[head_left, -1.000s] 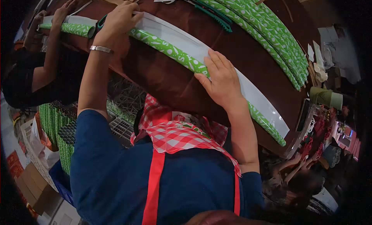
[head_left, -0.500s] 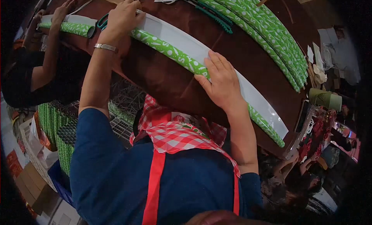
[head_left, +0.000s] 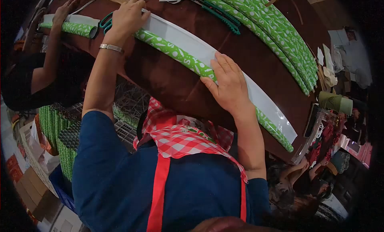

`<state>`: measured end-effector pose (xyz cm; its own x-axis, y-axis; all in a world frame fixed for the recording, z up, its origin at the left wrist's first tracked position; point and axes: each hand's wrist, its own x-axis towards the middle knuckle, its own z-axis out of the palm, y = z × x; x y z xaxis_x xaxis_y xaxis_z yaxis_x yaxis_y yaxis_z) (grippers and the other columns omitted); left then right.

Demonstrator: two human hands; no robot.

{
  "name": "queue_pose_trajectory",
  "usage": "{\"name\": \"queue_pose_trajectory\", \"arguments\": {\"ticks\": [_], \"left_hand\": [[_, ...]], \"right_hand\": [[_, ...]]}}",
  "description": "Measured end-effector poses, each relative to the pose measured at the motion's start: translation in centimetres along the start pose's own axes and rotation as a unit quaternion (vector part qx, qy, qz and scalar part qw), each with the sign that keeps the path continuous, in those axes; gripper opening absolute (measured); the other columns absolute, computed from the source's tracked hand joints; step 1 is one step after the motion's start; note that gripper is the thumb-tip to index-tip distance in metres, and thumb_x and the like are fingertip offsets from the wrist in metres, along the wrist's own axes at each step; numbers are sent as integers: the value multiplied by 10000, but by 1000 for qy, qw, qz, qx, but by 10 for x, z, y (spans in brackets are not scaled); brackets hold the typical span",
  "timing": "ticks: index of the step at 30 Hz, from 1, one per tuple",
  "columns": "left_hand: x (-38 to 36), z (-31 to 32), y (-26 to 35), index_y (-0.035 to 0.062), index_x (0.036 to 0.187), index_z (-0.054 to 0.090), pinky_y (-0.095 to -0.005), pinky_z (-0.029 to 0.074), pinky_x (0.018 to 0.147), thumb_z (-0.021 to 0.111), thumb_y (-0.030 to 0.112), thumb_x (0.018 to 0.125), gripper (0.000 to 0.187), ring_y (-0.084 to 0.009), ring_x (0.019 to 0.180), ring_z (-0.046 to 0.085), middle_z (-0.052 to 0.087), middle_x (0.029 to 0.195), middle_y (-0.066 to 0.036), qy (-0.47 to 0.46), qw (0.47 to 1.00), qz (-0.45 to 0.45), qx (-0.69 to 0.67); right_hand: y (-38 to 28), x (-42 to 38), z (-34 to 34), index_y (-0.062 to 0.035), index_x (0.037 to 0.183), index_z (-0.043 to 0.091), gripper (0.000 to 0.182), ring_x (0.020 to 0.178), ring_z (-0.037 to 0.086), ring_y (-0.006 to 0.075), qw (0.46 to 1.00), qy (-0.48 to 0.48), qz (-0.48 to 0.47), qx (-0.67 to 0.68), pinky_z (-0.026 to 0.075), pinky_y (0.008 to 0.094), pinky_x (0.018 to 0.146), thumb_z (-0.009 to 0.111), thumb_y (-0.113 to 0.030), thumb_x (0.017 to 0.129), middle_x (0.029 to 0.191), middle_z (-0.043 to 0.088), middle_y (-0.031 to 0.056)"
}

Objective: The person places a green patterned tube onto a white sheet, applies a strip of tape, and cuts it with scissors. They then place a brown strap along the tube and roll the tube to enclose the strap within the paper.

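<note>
A long sheet (head_left: 180, 34), white on its inner side and green with white print outside, lies across the brown table (head_left: 160, 76), its near edge rolled over into a narrow green tube. My left hand (head_left: 129, 17) is closed at the sheet's left end; its fingertips press there, and what lies under them is hidden. Flat on the sheet right of its middle rests my right hand (head_left: 230, 82), fingers stretched out, thumb on the green roll. Just left of my left hand are the teal handles (head_left: 106, 22) of a tool.
Several finished-looking green rolls (head_left: 276, 36) lie at the upper right, beside a dark green toothed clip (head_left: 224, 18). A co-worker's hands (head_left: 63, 12) work a similar green roll (head_left: 80, 29) at the upper left. A green cylinder (head_left: 336, 103) stands right of the table.
Both of my hands stay almost in place on the sheet. At the upper left, the co-worker's hand and roll have shifted slightly.
</note>
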<state>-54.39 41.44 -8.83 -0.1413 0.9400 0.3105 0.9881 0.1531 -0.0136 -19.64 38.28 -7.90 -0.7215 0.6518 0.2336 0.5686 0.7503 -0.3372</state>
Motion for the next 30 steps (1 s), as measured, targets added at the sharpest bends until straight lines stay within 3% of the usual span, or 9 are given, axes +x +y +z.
{"name": "queue_pose_trajectory", "arguments": {"ticks": [5,7,10,11,13,20,26,28,30], "left_hand": [[1,-4,2,124,1041,621,-434,511,809,618,353,818,320,-281,1045,587,609,1079,-64,9,1000,-2,-7],[4,-14,9,89,1253,562,-436,492,886,633,348,857,479,-296,1120,559,579,1209,-98,-74,996,-34,27],[5,-16,11,85,1259,560,-438,493,887,629,360,852,496,-295,1127,557,574,1226,-99,-92,995,-40,29],[5,-12,8,85,1259,560,-438,493,887,629,360,852,496,-295,1127,557,574,1226,-99,-92,995,-40,29],[5,-3,1,149,1061,631,-455,502,823,606,391,797,359,-274,1064,588,615,1098,-59,-13,1000,-23,6],[10,-3,-10,184,1061,640,-462,495,826,607,391,789,344,-272,1066,590,618,1098,-61,-44,998,-31,18],[4,0,-7,174,1043,633,-459,502,783,641,391,794,330,-279,1028,603,619,1068,-68,10,999,-19,40],[1,1,-13,155,1039,629,-454,505,776,638,384,809,325,-299,991,612,618,1054,-81,-28,995,-44,-90],[-2,-4,-13,133,1064,627,-437,509,781,630,371,848,322,-299,953,622,616,1059,-93,-25,994,-49,-98]], "right_hand": [[0,0,1,37,1133,592,511,1224,466,329,1000,2,0,1,389,472,994,680,-349,809,1295,526,194],[-1,0,0,34,1133,595,510,1226,465,329,1000,2,4,7,390,476,992,680,-349,808,1297,525,195],[-1,0,-1,33,1134,596,512,1227,464,330,1000,-2,6,5,391,475,991,680,-353,807,1297,524,196],[-1,0,-1,33,1134,596,512,1227,464,330,1000,-2,7,5,391,475,991,680,-353,807,1297,524,196],[0,0,0,31,1138,595,516,1231,462,329,1000,-3,6,5,392,481,991,678,-358,809,1300,523,195],[2,-1,2,24,1153,585,525,1236,457,326,1000,-10,7,6,389,492,992,670,-370,816,1312,516,189],[3,-2,1,7,1164,580,530,1242,453,312,999,-29,0,-31,381,526,982,673,-379,813,1328,502,181],[3,-2,0,1,1171,574,534,1247,449,308,998,-35,-4,-45,376,548,969,673,-382,813,1334,496,182],[1,0,-3,-1,1178,569,540,1250,446,308,998,-43,-9,-53,374,553,966,675,-384,812,1334,496,181]]}}
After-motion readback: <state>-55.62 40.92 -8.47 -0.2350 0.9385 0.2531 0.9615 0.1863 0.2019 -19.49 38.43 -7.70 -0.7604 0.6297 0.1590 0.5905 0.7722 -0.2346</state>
